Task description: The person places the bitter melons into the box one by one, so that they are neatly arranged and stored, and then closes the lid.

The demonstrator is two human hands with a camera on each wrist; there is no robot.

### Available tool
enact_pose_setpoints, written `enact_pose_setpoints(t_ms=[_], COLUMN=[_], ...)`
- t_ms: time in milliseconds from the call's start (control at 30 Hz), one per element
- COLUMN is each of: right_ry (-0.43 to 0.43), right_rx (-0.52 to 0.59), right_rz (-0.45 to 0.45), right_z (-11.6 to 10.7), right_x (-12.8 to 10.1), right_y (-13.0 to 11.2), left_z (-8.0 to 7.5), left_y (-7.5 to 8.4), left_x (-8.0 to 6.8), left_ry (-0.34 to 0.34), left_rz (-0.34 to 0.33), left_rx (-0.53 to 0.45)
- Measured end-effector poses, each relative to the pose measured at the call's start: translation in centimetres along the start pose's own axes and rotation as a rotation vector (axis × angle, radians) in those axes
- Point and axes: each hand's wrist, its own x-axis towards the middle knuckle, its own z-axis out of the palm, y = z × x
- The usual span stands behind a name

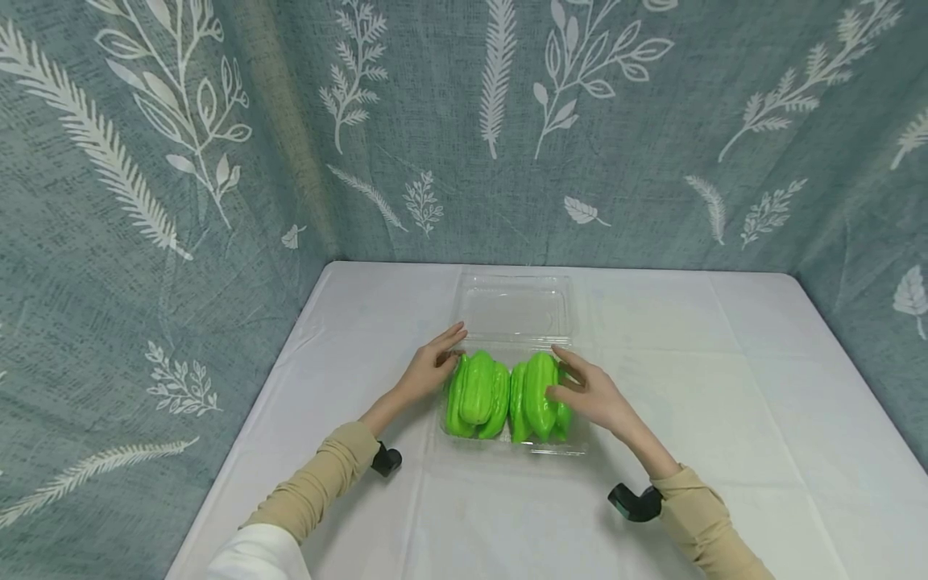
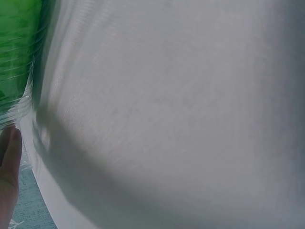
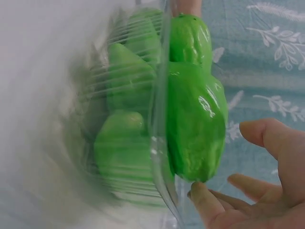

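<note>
Two glossy green peppers lie side by side in a clear plastic clamshell tray (image 1: 558, 449) in the middle of the table. My left hand (image 1: 451, 348) rests with straight fingers against the tray's left rim, beside the left pepper (image 1: 477, 395). My right hand (image 1: 573, 377) lies over the right pepper (image 1: 535, 393), thumb on its top, fingers stretched along the far rim. In the right wrist view the right hand (image 3: 233, 171) is loosely spread beside the pepper (image 3: 195, 119), one fingertip touching its end. The left wrist view shows only a fingertip (image 2: 9, 160) and a green pepper (image 2: 14, 52) behind plastic.
The tray's clear lid (image 1: 513, 310) lies open flat on the far side. A white cloth (image 1: 725, 387) covers the table. Blue-grey leaf-print curtains (image 1: 217, 201) close in the back and both sides. Black wrist cameras (image 1: 634, 501) sit on both forearms.
</note>
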Motion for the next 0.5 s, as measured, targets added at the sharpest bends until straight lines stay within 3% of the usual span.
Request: enact_pose_setpoints(t_ms=[233, 500], right_ry=[0.065, 0.16], right_rx=[0.024, 0.141], right_rz=[-0.007, 0.102], right_z=[-1.8, -4.2], right_x=[0.3, 1.1], right_y=[-0.1, -0.1], left_z=[-0.3, -0.6], left_y=[0.1, 0.4], left_x=[0.1, 0.1], left_ry=[-0.002, 0.025], left_rz=[-0.021, -0.021], left_rx=[0.065, 0.06])
